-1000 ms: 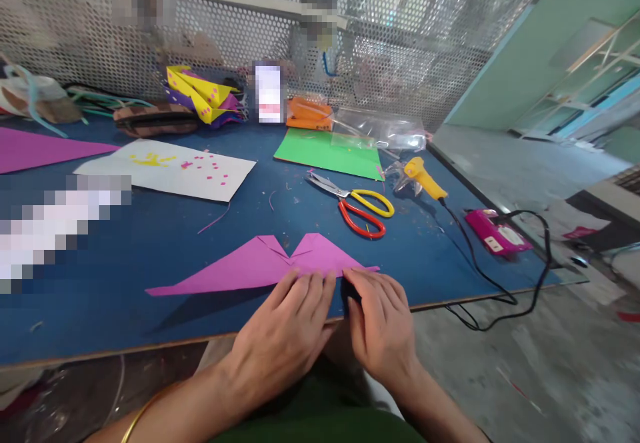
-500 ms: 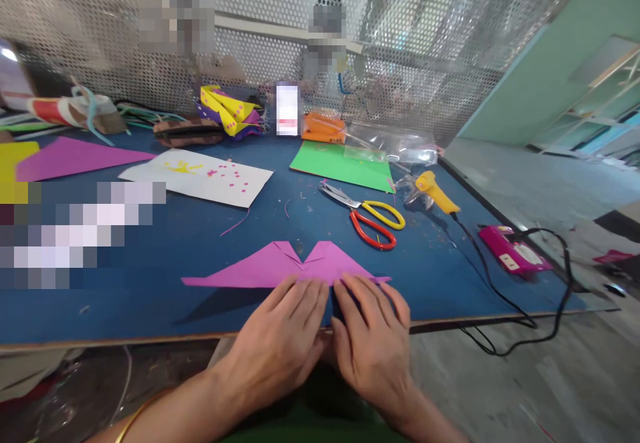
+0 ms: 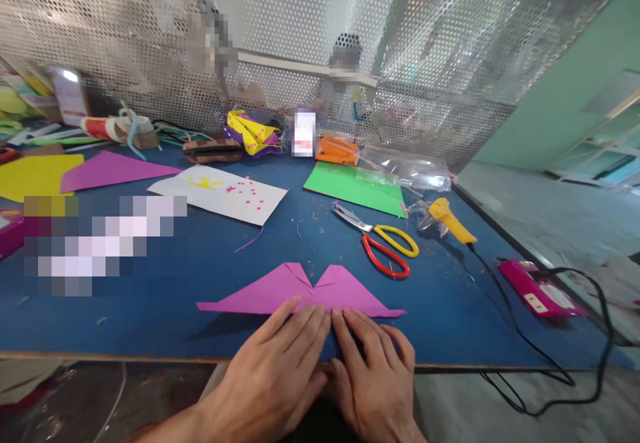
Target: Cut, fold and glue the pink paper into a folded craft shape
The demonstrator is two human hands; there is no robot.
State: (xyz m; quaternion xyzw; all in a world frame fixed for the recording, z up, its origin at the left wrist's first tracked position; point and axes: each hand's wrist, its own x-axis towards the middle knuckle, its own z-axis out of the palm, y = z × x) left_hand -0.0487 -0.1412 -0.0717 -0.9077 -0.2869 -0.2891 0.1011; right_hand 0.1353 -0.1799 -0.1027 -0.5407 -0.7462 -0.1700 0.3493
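- The left hand (image 3: 280, 376) is lying flat and open, fingers stretched forward, pressing down on the near edge of the folded purple paper (image 3: 300, 291); it is grasping nothing.
- The right hand (image 3: 373, 380) is doing likewise just beside it, open and flat, its fingertips touching the same near edge, with the two hands' inner fingers almost meeting at the paper's middle.
- The folded purple paper is lying on the blue table (image 3: 150, 310), close to its near edge, shaped as a wide low triangle with two flaps turned in toward a centre notch at the far side.
- Judging by the pose, the step in hand is flattening or creasing the near fold along the paper's long edge.
- The next move seems to be calling for firm, even pressure run outward along that edge, keeping the sheet from sliding on the table.
- The scissors (image 3: 383, 243), with red and yellow handles, are lying beyond the paper to the right, well apart from the hands.
- A yellow glue gun (image 3: 450, 220) is resting further right, its black cord trailing off the table, near a pink box (image 3: 537, 290).
- A green sheet (image 3: 355, 186) and a white sheet (image 3: 220, 193) with pink specks are lying toward the far side.
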